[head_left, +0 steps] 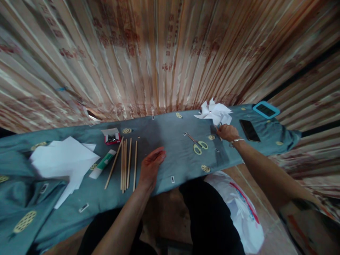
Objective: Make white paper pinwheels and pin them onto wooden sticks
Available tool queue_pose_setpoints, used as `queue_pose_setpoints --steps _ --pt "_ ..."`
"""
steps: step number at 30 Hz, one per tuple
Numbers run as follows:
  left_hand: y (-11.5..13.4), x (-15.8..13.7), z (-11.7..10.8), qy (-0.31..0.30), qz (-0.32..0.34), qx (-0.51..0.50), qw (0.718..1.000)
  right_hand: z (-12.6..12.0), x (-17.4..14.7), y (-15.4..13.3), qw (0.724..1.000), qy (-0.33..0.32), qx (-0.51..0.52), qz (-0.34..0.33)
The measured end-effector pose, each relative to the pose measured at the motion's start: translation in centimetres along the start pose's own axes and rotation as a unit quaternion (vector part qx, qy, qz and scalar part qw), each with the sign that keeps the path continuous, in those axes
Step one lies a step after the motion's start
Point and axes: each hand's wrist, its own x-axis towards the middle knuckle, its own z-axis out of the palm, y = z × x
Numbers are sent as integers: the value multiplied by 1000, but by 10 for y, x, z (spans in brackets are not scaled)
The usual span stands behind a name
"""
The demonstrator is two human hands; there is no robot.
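White paper pinwheels (216, 112) lie bunched together at the far edge of the cloth, right of the middle. My right hand (228, 132) is closed on a pinwheel's stick just below them. Over the middle of the cloth hovers my left hand (152, 163), its fingers loosely extended with nothing in them. Several wooden sticks (125, 164) lie side by side to its left. Between my two hands rest scissors (198, 145) with pale green handles, points towards the far side.
A blue-green cloth (170, 138) covers the long narrow table. Left are stacked white paper (66, 156), a green-and-white tube (103, 163) and a small red box (112, 136) of dark pieces. A phone (249, 130) and blue-framed tablet (266, 109) lie right; a white bag (236, 212) stands below.
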Motion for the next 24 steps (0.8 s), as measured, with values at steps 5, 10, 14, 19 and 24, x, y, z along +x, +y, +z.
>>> queue_pose_setpoints --steps 5,10,14,19,24 --pt "-1 -1 -1 -4 -2 -3 1000 -10 -5 -5 1000 -18 -9 24" --pt "0 -2 0 -1 -3 6 1000 -27 -19 -9 1000 -12 -12 14" --pt "-1 -3 0 -9 2 19 1000 -46 -41 -25 1000 -4 -1 -28" --pt "-5 -4 -3 -14 6 31 999 -62 -80 -78 991 -14 52 -125" --pt "-9 -8 -9 -13 26 54 998 -76 -115 -146 964 -29 110 -240"
